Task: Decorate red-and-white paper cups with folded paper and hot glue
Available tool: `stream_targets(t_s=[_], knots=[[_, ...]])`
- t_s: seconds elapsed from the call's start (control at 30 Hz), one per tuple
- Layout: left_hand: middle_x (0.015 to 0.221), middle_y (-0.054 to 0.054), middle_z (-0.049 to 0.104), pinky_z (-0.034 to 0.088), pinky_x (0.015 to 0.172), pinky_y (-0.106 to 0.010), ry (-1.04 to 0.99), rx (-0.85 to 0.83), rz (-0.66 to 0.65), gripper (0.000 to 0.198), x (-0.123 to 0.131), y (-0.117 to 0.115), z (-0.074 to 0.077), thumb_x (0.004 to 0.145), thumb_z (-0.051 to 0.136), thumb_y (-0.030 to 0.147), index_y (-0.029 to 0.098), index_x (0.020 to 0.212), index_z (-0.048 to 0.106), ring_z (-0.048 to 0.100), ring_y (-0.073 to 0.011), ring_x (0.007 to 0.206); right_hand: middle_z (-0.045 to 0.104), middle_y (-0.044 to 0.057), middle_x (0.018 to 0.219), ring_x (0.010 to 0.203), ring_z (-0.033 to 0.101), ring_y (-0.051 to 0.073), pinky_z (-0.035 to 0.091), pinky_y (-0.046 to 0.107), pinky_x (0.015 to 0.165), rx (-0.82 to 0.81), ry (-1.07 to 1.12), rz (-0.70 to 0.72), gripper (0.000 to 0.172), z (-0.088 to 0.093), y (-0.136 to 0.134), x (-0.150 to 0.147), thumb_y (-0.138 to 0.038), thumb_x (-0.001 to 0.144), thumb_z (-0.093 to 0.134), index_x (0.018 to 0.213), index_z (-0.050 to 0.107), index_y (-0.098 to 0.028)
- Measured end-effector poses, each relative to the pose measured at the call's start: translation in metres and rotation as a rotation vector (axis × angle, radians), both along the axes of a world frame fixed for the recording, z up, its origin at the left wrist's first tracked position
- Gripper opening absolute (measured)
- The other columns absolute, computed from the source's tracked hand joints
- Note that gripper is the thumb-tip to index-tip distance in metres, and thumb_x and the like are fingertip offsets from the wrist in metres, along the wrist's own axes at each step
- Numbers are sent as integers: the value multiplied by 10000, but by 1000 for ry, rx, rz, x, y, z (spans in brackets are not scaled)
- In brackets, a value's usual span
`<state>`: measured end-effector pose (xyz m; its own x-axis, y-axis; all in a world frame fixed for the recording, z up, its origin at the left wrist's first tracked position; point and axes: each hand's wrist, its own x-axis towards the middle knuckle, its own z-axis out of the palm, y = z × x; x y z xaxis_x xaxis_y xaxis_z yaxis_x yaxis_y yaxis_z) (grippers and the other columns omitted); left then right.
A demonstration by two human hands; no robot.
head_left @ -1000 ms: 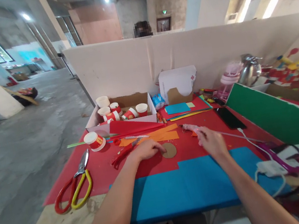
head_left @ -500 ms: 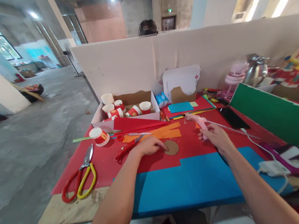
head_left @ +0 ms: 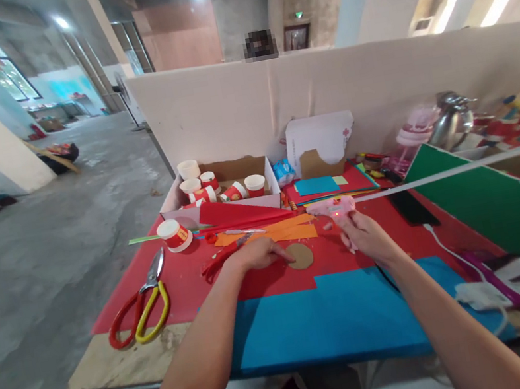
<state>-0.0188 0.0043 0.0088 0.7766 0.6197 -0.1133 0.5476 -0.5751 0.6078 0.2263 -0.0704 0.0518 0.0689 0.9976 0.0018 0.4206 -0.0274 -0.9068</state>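
Note:
A small round cardboard disc [head_left: 300,256] lies flat on the red sheet. The outstretched index finger of my left hand [head_left: 261,254] touches its left edge; nothing is gripped in that hand. My right hand [head_left: 367,237] is closed round the handle of a pink hot glue gun [head_left: 331,208], held above the table with its nozzle toward the left. A long whitish glue stick [head_left: 457,172] extends from the back of the gun to the right. Orange paper strips [head_left: 290,227] lie behind the disc. Red-handled pliers [head_left: 224,260] lie beside my left hand, partly covered by it.
Large scissors [head_left: 150,297] with red and yellow handles lie at the left, near a paper cup [head_left: 174,235]. An open box [head_left: 223,213] with several cups stands behind. Blue sheets [head_left: 323,324] cover the front. A phone [head_left: 412,206], cables and a green board [head_left: 506,218] are at right.
My right hand has turned the glue gun more level, its nozzle moving left, and the glue stick now points up to the right. My left finger stays on the disc.

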Motion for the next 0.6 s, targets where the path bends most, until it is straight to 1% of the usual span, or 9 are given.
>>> stream_targets(t_s=[0.07, 0.13, 0.27, 0.4, 0.5, 0.6], knots=[[953, 36, 730, 420, 674, -149, 16, 7, -1, 446, -1, 2, -3, 745, 491, 49, 330, 1015, 709, 636, -116, 753, 464, -51, 441, 364, 438, 93, 358, 218, 406, 23, -120, 11, 442, -1, -5, 0, -597, 804, 419, 796, 544, -173], [961, 33, 729, 412, 657, -151, 30, 4, -6, 442, -2, 3, -6, 756, 484, 61, 337, 1023, 705, 633, -118, 755, 475, -43, 454, 376, 454, 104, 361, 228, 410, 23, -192, 28, 435, -2, -10, -2, -584, 809, 407, 797, 556, -175], [927, 25, 736, 402, 635, -154, 26, 7, -1, 444, 0, 4, -6, 731, 494, 45, 325, 991, 720, 630, -125, 747, 538, -7, 521, 453, 516, 143, 384, 249, 448, 19, -263, 73, 408, -6, -13, -8, -560, 814, 391, 817, 549, -184], [930, 29, 735, 409, 662, -166, 47, 33, 21, 437, 1, 3, -4, 727, 486, 50, 329, 955, 732, 631, -140, 777, 604, 33, 620, 551, 567, 178, 411, 270, 521, 59, -357, 112, 365, -9, -10, -11, -512, 822, 394, 850, 571, -193], [968, 29, 728, 414, 677, -172, 51, 19, 12, 448, 0, 4, -6, 736, 469, 54, 332, 976, 726, 632, -144, 802, 613, 37, 630, 596, 586, 198, 419, 280, 558, 83, -404, 142, 335, -9, -8, -11, -481, 846, 383, 860, 589, -217], [980, 28, 726, 417, 683, -162, 15, -11, -12, 458, 0, 5, -8, 734, 468, 45, 323, 996, 721, 631, -133, 802, 609, 33, 620, 605, 590, 201, 419, 277, 568, 87, -421, 135, 318, -8, -9, -10, -470, 856, 387, 835, 591, -227]])
